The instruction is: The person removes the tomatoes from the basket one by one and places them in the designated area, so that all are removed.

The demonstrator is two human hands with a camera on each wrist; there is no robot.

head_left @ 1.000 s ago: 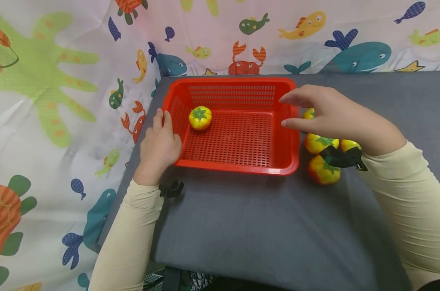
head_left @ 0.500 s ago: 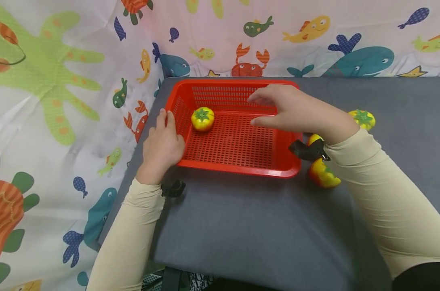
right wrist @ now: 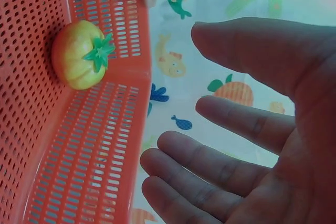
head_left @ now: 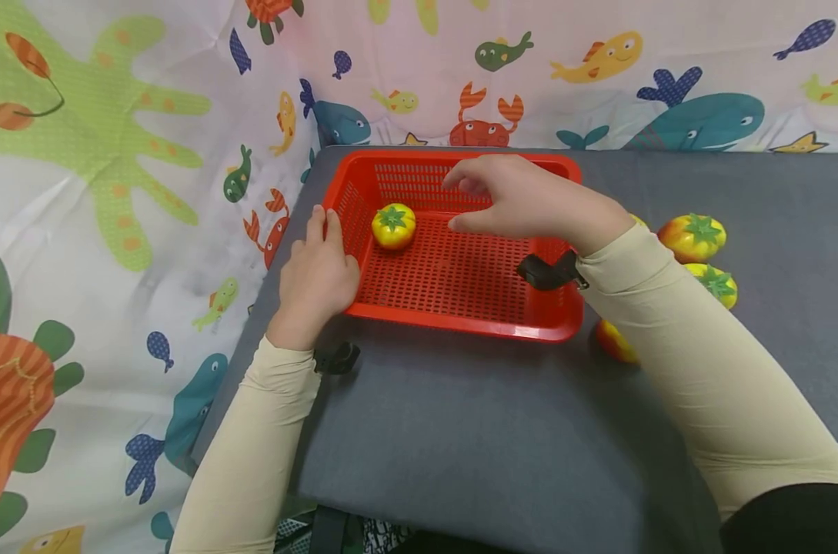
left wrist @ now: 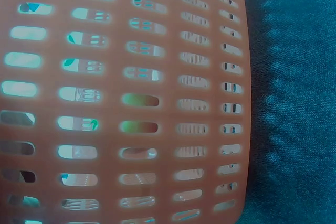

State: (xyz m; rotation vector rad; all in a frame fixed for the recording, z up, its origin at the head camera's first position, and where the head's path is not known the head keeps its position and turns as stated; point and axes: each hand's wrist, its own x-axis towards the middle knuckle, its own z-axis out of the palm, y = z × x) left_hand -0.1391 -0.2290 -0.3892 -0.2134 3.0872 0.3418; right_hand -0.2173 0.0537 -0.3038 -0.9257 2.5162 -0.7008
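Observation:
A red plastic basket (head_left: pixel 460 327) with slotted walls stands on the grey cloth. Inside it, near its left end, sits a yellow-red tomato (head_left: pixel 394 226) with a green star-shaped top, also seen in the right wrist view as a ribbed tomato (right wrist: pixel 81 55). My left hand (head_left: pixel 318 277) holds the basket's left rim; the left wrist view shows only the slotted basket wall (left wrist: pixel 113 111) close up, no fingers. Above the basket's right half hovers my right hand (head_left: pixel 519 196), fingers spread and slightly bent, nothing in it. The right wrist view shows this right hand (right wrist: pixel 247 129) apart from the tomato.
More tomatoes lie right of the basket: one (head_left: pixel 692 238) farther back, another (head_left: pixel 716 285) beside it, one (head_left: pixel 614 342) partly behind the right sleeve (head_left: pixel 702 369). A sea-animal curtain (head_left: pixel 419 69) borders the table (head_left: pixel 460 431) at the left and back.
My right hand has moved left, from beside the basket's right rim to over its interior. My left hand stays at the left rim. The tomato in the basket has not moved within it.

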